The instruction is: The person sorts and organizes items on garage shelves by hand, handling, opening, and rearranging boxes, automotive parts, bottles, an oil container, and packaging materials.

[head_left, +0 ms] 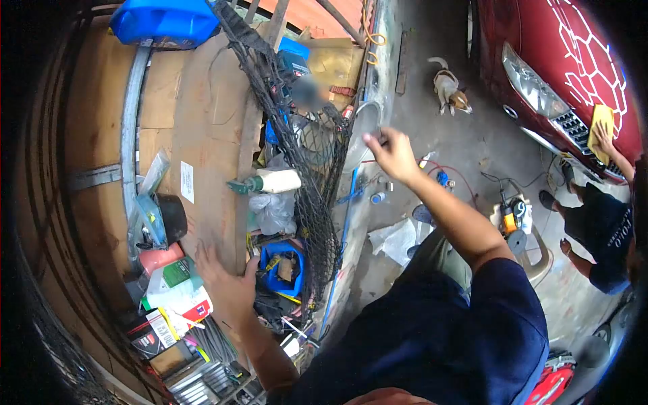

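Note:
My left hand [226, 280] rests with fingers spread on the brown board [212, 145] of the shelf, near its lower end, holding nothing. Over the floor beside the shelf, my right hand [395, 156] is raised with its fingers curled in and the thumb out. Whatever it grips, if anything, I cannot make out. Just beyond those fingers is a pale grey, rounded container [364, 125]. A white bottle with a green spray head [277, 180] lies at the board's right edge, against a black net [314, 202].
Bottles and boxes [175, 290] crowd the shelf's lower left; a blue jug [165, 23] stands above. A blue bin [282, 270] sits behind the net. A dog [450, 89] stands on the floor. At right, another person's hand [603, 138] presses a yellow cloth [599, 128] to a red car [580, 67].

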The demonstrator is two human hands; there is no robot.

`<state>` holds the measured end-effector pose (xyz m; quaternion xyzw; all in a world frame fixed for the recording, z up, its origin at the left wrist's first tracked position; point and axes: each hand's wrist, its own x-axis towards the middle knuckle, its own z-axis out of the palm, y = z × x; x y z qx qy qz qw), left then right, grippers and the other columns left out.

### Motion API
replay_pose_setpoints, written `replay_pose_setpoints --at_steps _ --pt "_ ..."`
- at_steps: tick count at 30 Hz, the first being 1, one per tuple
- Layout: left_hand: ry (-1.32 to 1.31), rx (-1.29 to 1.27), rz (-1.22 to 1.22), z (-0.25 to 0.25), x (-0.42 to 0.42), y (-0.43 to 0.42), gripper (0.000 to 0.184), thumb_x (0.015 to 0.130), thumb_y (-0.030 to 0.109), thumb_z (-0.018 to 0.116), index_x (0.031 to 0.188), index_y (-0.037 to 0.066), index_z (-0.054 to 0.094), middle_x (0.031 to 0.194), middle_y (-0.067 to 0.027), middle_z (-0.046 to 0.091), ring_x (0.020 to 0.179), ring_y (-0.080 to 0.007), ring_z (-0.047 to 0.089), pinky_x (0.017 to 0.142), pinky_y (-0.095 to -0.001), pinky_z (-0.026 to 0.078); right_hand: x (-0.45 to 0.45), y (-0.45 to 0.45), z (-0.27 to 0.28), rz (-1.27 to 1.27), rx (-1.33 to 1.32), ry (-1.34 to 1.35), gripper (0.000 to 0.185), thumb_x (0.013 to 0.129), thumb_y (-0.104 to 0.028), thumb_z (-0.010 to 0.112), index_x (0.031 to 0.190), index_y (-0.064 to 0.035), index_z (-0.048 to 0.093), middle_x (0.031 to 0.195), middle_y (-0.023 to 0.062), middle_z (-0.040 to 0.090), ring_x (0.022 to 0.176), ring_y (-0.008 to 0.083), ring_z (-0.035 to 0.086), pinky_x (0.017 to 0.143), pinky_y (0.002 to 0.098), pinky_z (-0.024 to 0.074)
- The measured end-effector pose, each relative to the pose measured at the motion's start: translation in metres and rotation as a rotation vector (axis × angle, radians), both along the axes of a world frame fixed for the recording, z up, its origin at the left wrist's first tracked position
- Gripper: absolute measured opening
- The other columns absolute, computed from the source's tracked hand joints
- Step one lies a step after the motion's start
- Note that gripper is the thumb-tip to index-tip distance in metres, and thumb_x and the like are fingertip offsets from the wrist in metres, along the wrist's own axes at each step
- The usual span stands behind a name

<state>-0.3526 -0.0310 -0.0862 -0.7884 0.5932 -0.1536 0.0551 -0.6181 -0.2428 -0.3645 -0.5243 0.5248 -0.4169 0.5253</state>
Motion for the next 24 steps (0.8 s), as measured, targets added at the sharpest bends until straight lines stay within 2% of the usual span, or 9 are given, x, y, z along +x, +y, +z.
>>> replay_pose_setpoints --at_steps 5,9,13,16,17,18,19,20,24 --pt "0.069 0.008 0.028 -0.004 -0.002 -0.013 0.097 0.07 0.034 0.093 0.147 -0.002 0.047 0.156 -0.0281 0.043 0.144 -0.0476 0.042 0.119 -0.0519 0.037 0.069 -0.129 -0.007 -0.079 0.029 -0.12 0.077 0.084 -0.057 0.081 0.123 0.0067 0.063 0.11 0.026 0.075 0.104 0.0358 0.074 0.091 0.044 0.057" --pt "0.038 -0.024 0.033 -0.006 0.007 -0.01 0.098 0.065 0.042 0.095 0.142 0.0 0.052 0.152 -0.0262 0.049 0.14 -0.0472 0.048 0.115 -0.0513 0.042 0.161 -0.218 -0.016 0.094 0.303 0.164 0.135 0.07 -0.088 0.07 0.159 0.0035 0.029 0.155 0.0286 0.049 0.14 0.0414 0.054 0.115 0.0469 0.0448" --pt "0.026 -0.035 0.056 -0.006 0.01 -0.009 0.095 0.064 0.037 0.096 0.139 -0.002 0.052 0.153 -0.0254 0.048 0.14 -0.0465 0.048 0.116 -0.0504 0.042 0.224 -0.244 -0.047 0.143 0.476 0.295 0.085 0.099 -0.062 0.053 0.16 -0.0058 0.034 0.159 0.0236 0.047 0.145 0.0405 0.049 0.118 0.0517 0.0409" --pt "0.028 -0.094 0.042 -0.009 0.018 -0.004 0.094 0.062 0.043 0.095 0.135 -0.001 0.056 0.152 -0.0248 0.05 0.139 -0.046 0.049 0.114 -0.0526 0.042 0.242 -0.256 -0.071 0.08 0.461 0.287 0.061 0.104 -0.043 0.047 0.154 -0.0084 0.043 0.154 0.0248 0.052 0.14 0.0416 0.053 0.115 0.0551 0.0413" --pt "0.037 -0.113 0.041 -0.01 0.022 -0.001 0.094 0.061 0.045 0.095 0.134 0.0 0.057 0.152 -0.0246 0.05 0.139 -0.0458 0.049 0.114 -0.0534 0.041 0.27 -0.29 -0.169 0.09 0.24 0.2 0.055 0.101 -0.039 0.053 0.143 -0.0043 0.051 0.142 0.0246 0.06 0.131 0.0428 0.06 0.109 0.0546 0.0462" --pt "0.062 -0.142 0.029 -0.011 0.026 0.001 0.092 0.063 0.05 0.094 0.134 0.002 0.058 0.152 -0.0241 0.049 0.139 -0.0465 0.047 0.114 -0.0552 0.04 0.329 -0.332 -0.262 0.11 -0.195 0.766 0.05 0.098 -0.034 0.059 0.137 -0.0022 0.055 0.132 0.0244 0.064 0.122 0.0431 0.064 0.102 0.0525 0.0511" --pt "0.088 -0.171 0.02 -0.015 0.031 0.003 0.091 0.064 0.054 0.093 0.133 0.005 0.059 0.152 -0.0236 0.049 0.14 -0.0472 0.046 0.114 -0.057 0.04 0.271 -0.297 -0.206 0.054 -0.07 0.31 0.043 0.096 -0.03 0.062 0.128 -0.0009 0.061 0.122 0.0242 0.067 0.116 0.0419 0.067 0.096 0.0502 0.0545" --pt "0.117 -0.197 0.008 -0.019 0.035 0.005 0.09 0.065 0.058 0.092 0.132 0.007 0.06 0.152 -0.0231 0.048 0.14 -0.0479 0.045 0.114 -0.0589 0.039 0.246 -0.278 -0.162 -0.044 -0.047 0.286 0.042 0.092 -0.035 0.066 0.119 -0.0014 0.067 0.115 0.0242 0.071 0.11 0.042 0.069 0.089 0.0501 0.0558" --pt "0.154 -0.271 -0.04 -0.028 0.044 0.009 0.09 0.063 0.053 0.095 0.131 0.005 0.06 0.152 -0.0235 0.048 0.14 -0.048 0.045 0.114 -0.0588 0.038 0.216 -0.282 -0.175 0.043 -0.098 0.07 0.061 0.083 -0.046 0.075 0.123 -0.0016 0.068 0.11 0.0249 0.074 0.104 0.0392 0.071 0.085 0.0469 0.0569"
